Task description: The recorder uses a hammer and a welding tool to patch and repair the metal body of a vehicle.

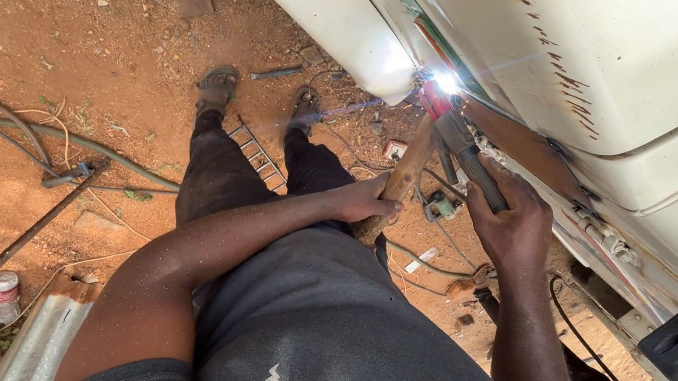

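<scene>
My right hand (513, 226) grips a welding electrode holder (466, 151) with a dark handle and red jaws. Its tip meets a bright white arc (445, 82) on the lower edge of a cream vehicle body panel (638, 73). My left hand (367, 201) is closed around a wooden stick (401, 177) that slants up toward the same spot. Both hands are just left of the panel, above my dark trousers and sandalled feet (218, 85).
Red dirt ground lies below, with hoses and cables (29, 134) at the left, a rusty metal bar (2, 258), a small white bottle (6, 296), a corrugated sheet (49, 331), and scrap bits near my feet. A black welding cable (568, 324) trails at the right.
</scene>
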